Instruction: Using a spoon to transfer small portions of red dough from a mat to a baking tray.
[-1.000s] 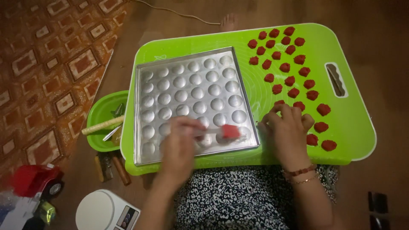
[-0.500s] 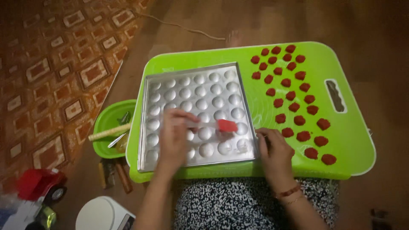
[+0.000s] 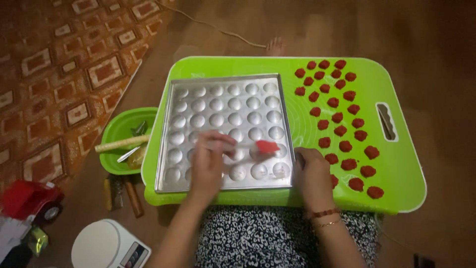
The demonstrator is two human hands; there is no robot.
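A square metal tray (image 3: 224, 87) with rows of round hollows lies on a bright green lap table (image 3: 396, 168). My left hand (image 3: 209, 161) is over the tray's near half and holds a brush with a clear handle and a red silicone head (image 3: 267, 146); the head rests on the hollows near the tray's right side. My right hand (image 3: 312, 176) lies on the green table at the tray's near right corner, fingers curled against its edge. Several small red dough lumps (image 3: 340, 117) sit in rows on the table to the right of the tray.
A green bowl (image 3: 119, 130) with a rolling pin and metal utensils sits left of the table. A white kitchen scale (image 3: 106, 245) and a red toy truck (image 3: 29, 201) lie on the floor at the lower left. A patterned rug (image 3: 54, 74) covers the far left.
My left hand has moved the brush across the tray, its red head shifting toward the tray's right side. My right hand has pulled back from the red lumps to the tray's near right corner.
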